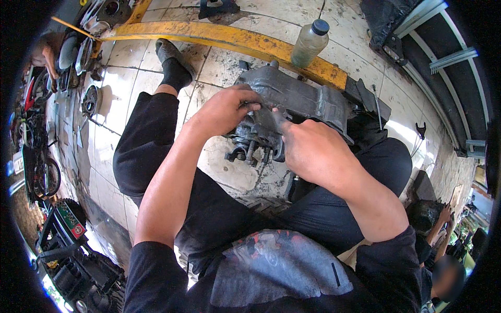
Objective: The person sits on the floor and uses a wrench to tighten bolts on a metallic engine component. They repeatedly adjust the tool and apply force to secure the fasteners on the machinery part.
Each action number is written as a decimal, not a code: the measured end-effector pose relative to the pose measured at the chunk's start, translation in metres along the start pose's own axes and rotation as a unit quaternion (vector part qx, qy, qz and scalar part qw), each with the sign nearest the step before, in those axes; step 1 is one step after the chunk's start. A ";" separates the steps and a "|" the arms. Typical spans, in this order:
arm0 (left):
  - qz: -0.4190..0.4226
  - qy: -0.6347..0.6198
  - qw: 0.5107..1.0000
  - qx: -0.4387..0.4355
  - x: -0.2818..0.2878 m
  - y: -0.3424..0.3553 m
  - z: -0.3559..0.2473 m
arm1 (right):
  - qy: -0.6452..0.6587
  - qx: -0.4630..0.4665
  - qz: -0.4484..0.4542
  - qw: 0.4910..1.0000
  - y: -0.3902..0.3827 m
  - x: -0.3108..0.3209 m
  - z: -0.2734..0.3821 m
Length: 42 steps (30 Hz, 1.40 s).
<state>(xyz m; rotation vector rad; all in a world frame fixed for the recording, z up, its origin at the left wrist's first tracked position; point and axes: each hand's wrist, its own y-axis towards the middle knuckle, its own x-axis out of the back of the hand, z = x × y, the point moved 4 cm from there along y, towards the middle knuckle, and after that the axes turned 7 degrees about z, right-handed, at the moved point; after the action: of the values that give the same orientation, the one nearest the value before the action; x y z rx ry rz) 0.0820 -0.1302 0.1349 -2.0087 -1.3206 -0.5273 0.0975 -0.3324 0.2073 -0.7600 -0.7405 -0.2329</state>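
A grey metal engine casing [302, 96] lies on the tiled floor between my legs, with dark mechanical parts [248, 148] jutting from its near side. My left hand [224, 110] rests on the casing's near left part, its fingers curled and the thumb drawn in. Whatever those fingers grip is too small to make out. From the right, my right hand [315, 148] reaches to the same spot. Its index finger stretches out against the metal, close to the left fingertips. The other right fingers bend under the palm and are mostly hidden, along with anything inside them.
A yellow metal beam [235, 40] crosses the floor behind the casing. Against it stands a dark-capped bottle [311, 44]. A thin tool [377, 107] lies at the right, near a metal frame [443, 68]. Motorcycle parts [68, 261] crowd the left; another person's hand [444, 215] shows far right.
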 end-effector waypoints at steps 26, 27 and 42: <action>0.029 0.006 0.997 0.074 0.016 -0.049 -0.009 | -0.054 0.045 0.011 0.997 -0.012 -0.015 0.018; 0.020 0.025 0.998 0.061 0.018 -0.045 -0.008 | -0.052 0.053 0.013 0.997 -0.011 -0.014 0.015; 0.006 0.093 0.996 0.004 0.012 -0.042 -0.025 | -0.028 0.081 0.002 0.996 -0.009 -0.014 0.002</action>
<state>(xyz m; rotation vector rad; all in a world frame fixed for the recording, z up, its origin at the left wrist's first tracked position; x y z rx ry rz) 0.0497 -0.1292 0.1734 -1.9089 -1.1961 -0.6843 0.0822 -0.3376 0.2035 -0.6158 -0.8002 -0.1465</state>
